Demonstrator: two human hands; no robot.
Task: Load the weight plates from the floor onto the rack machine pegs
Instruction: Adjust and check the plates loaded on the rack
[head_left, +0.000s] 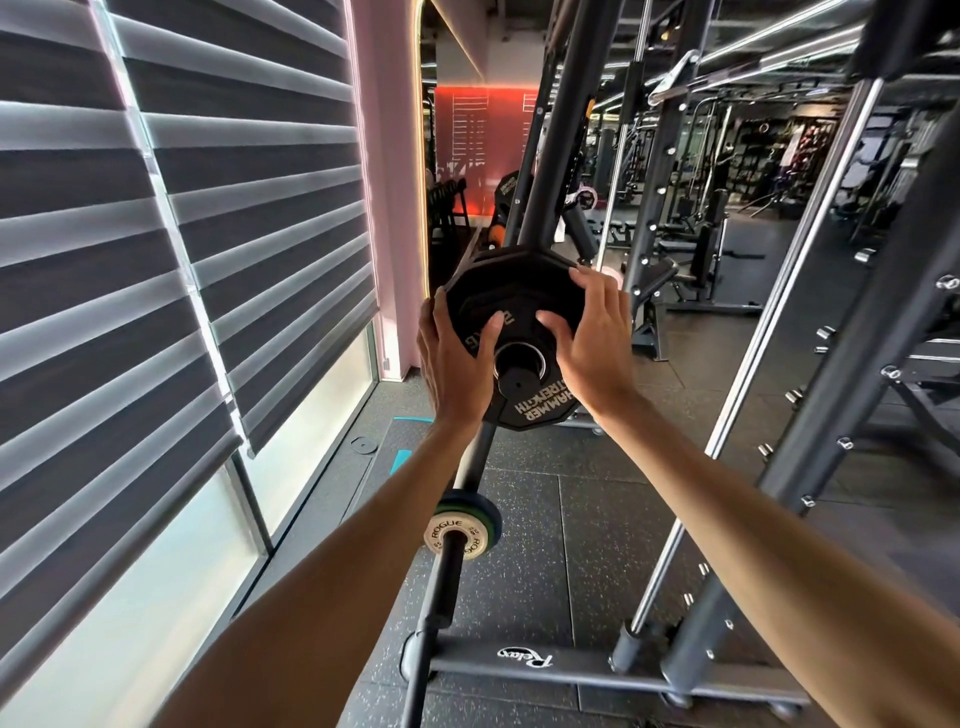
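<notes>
A black Hammer Strength weight plate (540, 408) sits on a black peg (517, 383) of the rack machine, its hole around the peg end. My left hand (453, 358) grips the plate's left edge, with the thumb on its face. My right hand (589, 338) holds the upper right edge, thumb pressed near the hub. More black plates (491, 258) are stacked behind it on the same peg. Lower down, a small white Rogue plate (457, 538) with a green one behind it sits on another bar (441, 587).
The rack's dark uprights (852, 415) and chrome guide rods (748, 405) stand to the right, its base frame (524, 662) crosses the rubber floor below. Window blinds (156, 260) line the left wall. A small dark disc (362, 445) lies on the floor by the window.
</notes>
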